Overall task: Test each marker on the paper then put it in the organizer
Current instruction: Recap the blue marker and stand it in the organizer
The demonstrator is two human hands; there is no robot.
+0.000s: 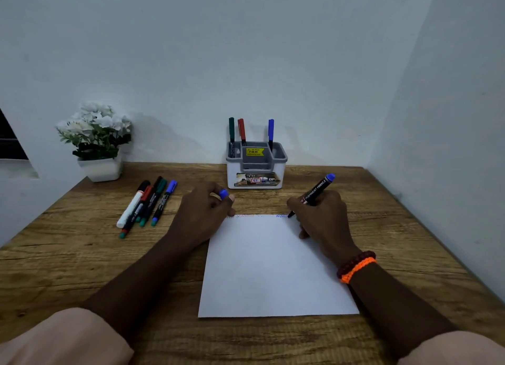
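**Blue marker under test**

The right hand point(322, 217) grips the blue marker point(314, 194), tip on the paper point(273, 269) at its one o'clock corner. The left hand point(203, 210) pinches the cap point(223, 194). Next, I judge: recap, then drop it into the organizer point(256, 170) at twelve.

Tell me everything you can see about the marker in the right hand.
The marker has a black barrel with white lettering and a blue rear end. It is uncapped and tilted, its tip down on the top edge of the white paper, beside a small blue scribble. The right hand grips it in a writing hold; the left hand holds a blue cap.
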